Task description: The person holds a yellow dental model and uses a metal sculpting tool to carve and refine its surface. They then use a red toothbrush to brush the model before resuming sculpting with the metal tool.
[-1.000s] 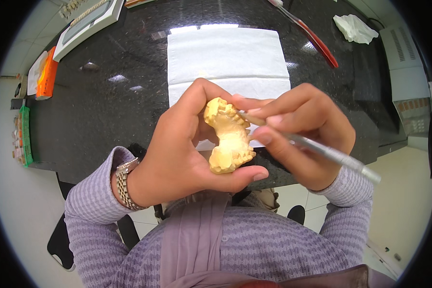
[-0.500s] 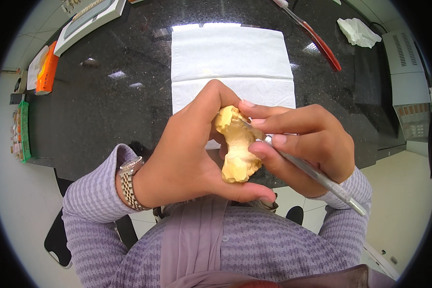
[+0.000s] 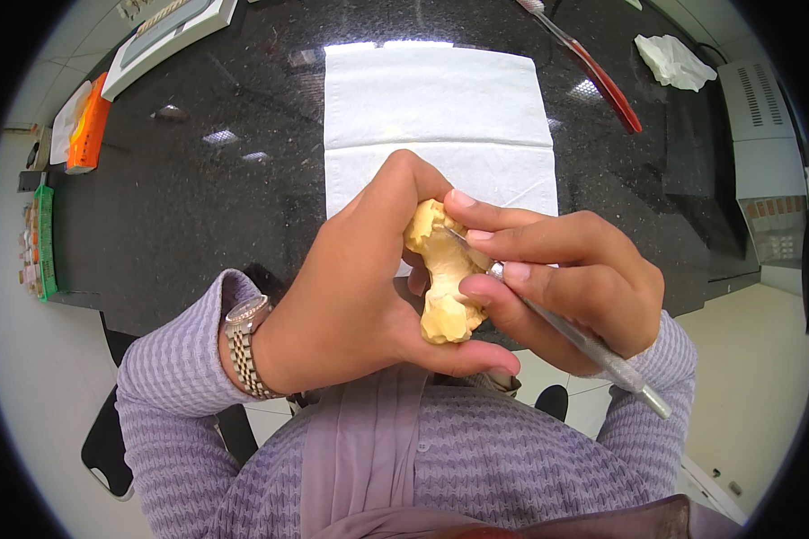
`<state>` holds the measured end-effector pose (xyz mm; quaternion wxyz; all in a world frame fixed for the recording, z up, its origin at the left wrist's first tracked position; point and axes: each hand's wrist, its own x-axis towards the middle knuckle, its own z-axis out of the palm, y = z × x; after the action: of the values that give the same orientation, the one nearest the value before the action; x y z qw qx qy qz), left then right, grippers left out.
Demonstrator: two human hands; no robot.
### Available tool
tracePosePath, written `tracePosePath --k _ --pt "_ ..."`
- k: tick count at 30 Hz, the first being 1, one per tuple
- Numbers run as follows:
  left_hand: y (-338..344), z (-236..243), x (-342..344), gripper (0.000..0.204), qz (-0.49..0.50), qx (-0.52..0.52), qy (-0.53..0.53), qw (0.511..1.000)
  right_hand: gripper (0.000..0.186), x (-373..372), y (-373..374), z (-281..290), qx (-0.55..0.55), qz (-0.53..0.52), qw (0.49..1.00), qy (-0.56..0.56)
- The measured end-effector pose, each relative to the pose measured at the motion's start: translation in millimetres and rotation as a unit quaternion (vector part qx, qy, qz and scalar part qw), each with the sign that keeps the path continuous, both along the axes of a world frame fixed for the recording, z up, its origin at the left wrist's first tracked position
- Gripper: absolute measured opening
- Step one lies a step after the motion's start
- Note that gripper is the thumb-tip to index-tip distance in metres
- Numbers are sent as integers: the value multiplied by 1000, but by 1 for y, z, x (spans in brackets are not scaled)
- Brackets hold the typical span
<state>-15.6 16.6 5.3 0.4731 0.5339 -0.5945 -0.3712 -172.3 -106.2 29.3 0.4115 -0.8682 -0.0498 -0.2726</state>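
Observation:
A yellow plaster dental cast is gripped upright on end in my left hand, whose thumb curves below it while the index finger arches over the top. My right hand holds a slim silver knurled-handled hand tool in a pinch, its thin tip at the upper part of the cast, its handle sticking out toward the lower right. The right fingertips also lie against the cast, partly hiding its right edge. Behind both hands a creased white paper sheet lies on the dark speckled worktop.
At the back left are a white tray, an orange box and, farther down, a green rack. At the back right lie a red-handled brush and crumpled white paper, beside a pale vented unit.
Since a second ago the cast and both hands have shifted slightly right, and my right fingers have come further over the cast. The tool's handle has swung down and to the left, now angled more steeply.

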Motion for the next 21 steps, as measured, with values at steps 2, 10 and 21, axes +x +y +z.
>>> tracePosePath --k 2,10,21 --pt "0 0 0 94 2 1 0 1000 36 0 -1 0 12 2 1000 -3" --pt "0 3 -1 93 8 10 6 1000 36 -1 0 0 2 8 1000 -8" --pt "0 6 1 91 -3 16 50 999 35 0 0 -5 11 7 999 -31"
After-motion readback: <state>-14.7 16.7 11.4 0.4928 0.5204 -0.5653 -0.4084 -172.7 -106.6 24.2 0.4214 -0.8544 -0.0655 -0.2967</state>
